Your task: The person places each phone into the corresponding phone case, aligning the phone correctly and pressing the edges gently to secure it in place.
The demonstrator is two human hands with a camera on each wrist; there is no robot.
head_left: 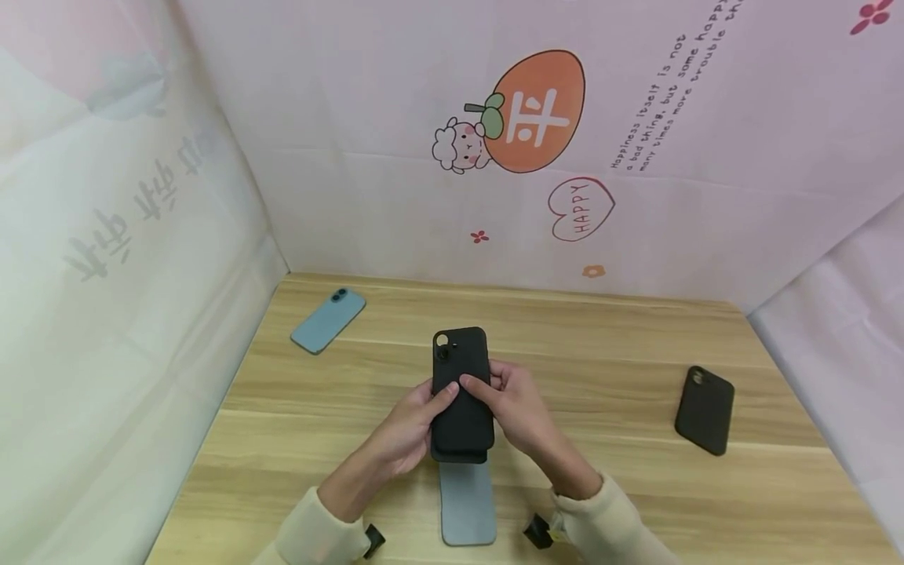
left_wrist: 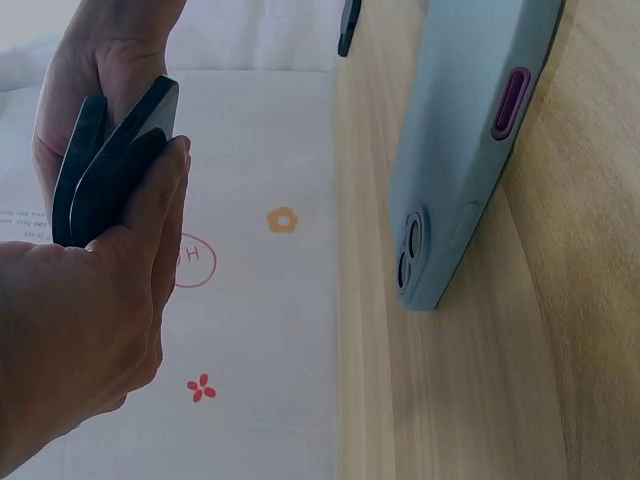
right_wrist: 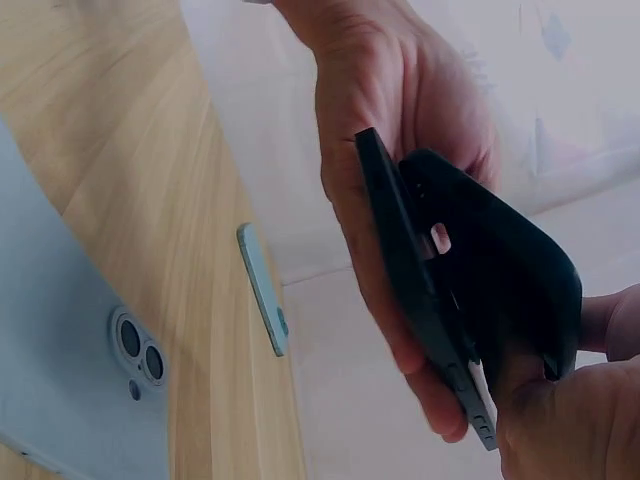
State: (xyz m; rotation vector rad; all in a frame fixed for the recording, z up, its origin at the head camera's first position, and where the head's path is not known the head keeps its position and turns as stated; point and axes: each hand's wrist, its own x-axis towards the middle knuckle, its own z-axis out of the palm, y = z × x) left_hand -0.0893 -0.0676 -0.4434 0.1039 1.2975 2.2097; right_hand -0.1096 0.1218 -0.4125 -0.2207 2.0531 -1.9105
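Our left grip (head_left: 406, 430) and right grip (head_left: 521, 408) clamp phone (right_wrist: 400, 255) and case (right_wrist: 505, 250), askew; joining looks unfinished, spare black cover (head_left: 705, 412) at three o'clock.

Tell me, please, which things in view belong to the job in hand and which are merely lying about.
Seemingly in the job:
Black phone, held with the case by left hand and right hand
Black case, over the phone's back

Apparently just lying about:
Near blue phone, below the hands
Far blue phone, at far left
Other case, at right
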